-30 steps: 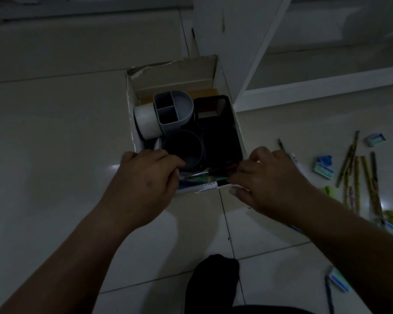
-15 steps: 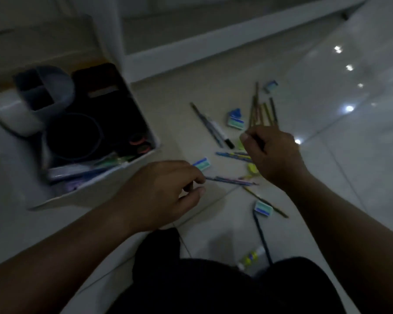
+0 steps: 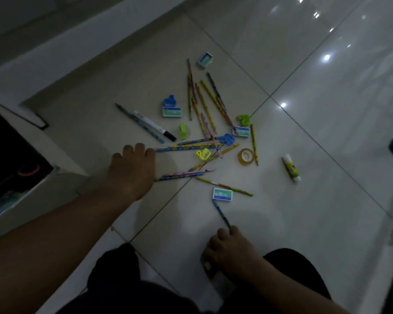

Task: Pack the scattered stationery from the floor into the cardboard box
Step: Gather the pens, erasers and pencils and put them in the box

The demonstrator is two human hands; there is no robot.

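On the floor point(image 3: 304, 98), mid-scene, the scattered stationery point(image 3: 191, 147) lies unpacked: pencils point(image 3: 204, 105), an eraser point(image 3: 222, 194), a tape roll point(image 3: 246, 156). The cardboard box point(image 3: 43, 193) waits at the left edge. The right hand point(image 3: 232, 252) pinches the near end of a blue pencil point(image 3: 221, 215), probably to lift it. The left hand point(image 3: 132, 171) covers other pencil ends; its fingers' grip is unclear.

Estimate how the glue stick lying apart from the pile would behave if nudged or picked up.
The glue stick is a round tube lying on its side on glossy floor tile, so a sideways nudge would probably roll it. It looks rigid and small, so likely light and easy to pinch. Nothing touches it, so lifting should disturb nothing else.
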